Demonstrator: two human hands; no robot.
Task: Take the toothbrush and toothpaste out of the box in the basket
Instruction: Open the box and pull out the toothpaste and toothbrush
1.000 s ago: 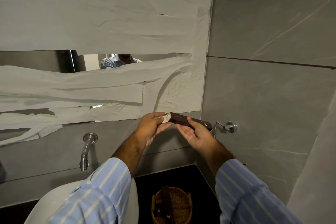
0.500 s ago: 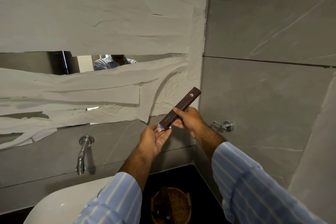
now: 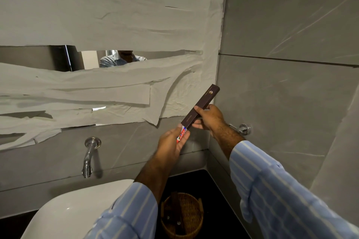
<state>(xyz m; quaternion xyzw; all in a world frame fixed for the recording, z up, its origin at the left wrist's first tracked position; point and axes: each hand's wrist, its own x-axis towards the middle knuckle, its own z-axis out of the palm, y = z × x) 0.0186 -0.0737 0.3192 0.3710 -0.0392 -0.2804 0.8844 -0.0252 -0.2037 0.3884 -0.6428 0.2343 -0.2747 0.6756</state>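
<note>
A person's right hand (image 3: 208, 117) grips a long dark box (image 3: 201, 107), tilted with its open end down and left, fingers clamped around its middle. The left hand (image 3: 172, 141) cups beneath, fingers closed on a red-and-white toothpaste tube (image 3: 181, 135) sliding from the opening. Below, near the white sink (image 3: 77, 205), a wicker basket (image 3: 182, 217) sits on the dark counter.

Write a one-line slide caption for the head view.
Right hand tilts the brown box as the toothpaste slides into the left hand, above the basket.
</note>
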